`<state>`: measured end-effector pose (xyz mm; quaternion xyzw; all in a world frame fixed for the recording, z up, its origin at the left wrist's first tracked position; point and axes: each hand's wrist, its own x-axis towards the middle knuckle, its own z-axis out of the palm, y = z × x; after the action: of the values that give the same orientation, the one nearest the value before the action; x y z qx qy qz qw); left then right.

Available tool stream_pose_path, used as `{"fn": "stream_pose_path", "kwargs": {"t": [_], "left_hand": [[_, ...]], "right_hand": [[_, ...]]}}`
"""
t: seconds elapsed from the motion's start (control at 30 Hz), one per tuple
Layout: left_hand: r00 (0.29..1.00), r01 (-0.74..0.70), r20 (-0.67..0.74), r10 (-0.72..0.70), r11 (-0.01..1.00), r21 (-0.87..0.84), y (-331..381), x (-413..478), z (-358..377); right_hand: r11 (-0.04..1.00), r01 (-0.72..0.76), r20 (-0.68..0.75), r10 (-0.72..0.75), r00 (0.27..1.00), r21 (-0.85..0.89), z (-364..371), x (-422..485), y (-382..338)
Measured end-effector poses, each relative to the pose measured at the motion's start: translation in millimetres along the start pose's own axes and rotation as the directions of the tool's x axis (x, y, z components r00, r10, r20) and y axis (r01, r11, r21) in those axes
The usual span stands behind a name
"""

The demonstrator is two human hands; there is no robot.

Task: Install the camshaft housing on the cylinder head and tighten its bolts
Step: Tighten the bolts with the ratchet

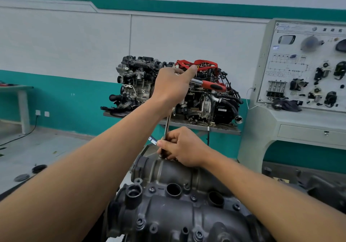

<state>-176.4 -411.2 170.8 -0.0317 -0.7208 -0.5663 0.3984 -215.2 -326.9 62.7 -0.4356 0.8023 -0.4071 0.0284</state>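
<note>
The camshaft housing (177,215) is sitting low in the centre of the view, and its dark casting is running off the bottom edge. The left hand (173,87) is wrapping its fingers around the head of the ratchet (210,85). The ratchet's red and black handle is projecting to the right, free of the hand and standing in open air high above the housing.

The extension bar (166,127) is dropping from under that hand, slightly tilted, to the far edge of the housing, where its tip is meeting the casting. The fastener under the tip is hidden. The right hand (182,146) is pinching the lower part of the bar between curled fingers and thumb, close above the housing's far ridge. Bolt heads (193,197) are showing between the round bores (173,189) on the top face.

Well behind the hands, a complete engine (142,84) is standing on a shelf (221,128) with a red strap (206,63) across its top. A training panel (299,64) is occupying the right edge, and open floor (46,148) is lying to the left.
</note>
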Motion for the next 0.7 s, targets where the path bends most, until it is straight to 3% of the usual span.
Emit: {"fn": "stream_pose_path", "kwargs": {"t": [0.23, 0.4, 0.57, 0.7], "left_hand": [[0.995, 0.026, -0.097, -0.031, 0.999, -0.042, 0, -2, -2], [0.980, -0.041, -0.191, 0.053, 0.997, 0.068, -1, -5, 2], [0.977, -0.149, -0.129, 0.171, 0.975, 0.166, 0, -16, 10], [0.999, -0.022, -0.026, 0.024, 0.998, 0.067, 1, -8, 9]], "right_hand": [[0.999, 0.032, -0.012, -0.032, 0.999, -0.001, 0, 0, 2], [0.999, 0.035, -0.008, -0.035, 0.999, 0.013, -2, 0, 3], [1.000, 0.023, 0.029, -0.023, 0.999, 0.016, -4, -2, 2], [1.000, 0.029, 0.024, -0.029, 0.999, 0.003, -5, -3, 2]]}}
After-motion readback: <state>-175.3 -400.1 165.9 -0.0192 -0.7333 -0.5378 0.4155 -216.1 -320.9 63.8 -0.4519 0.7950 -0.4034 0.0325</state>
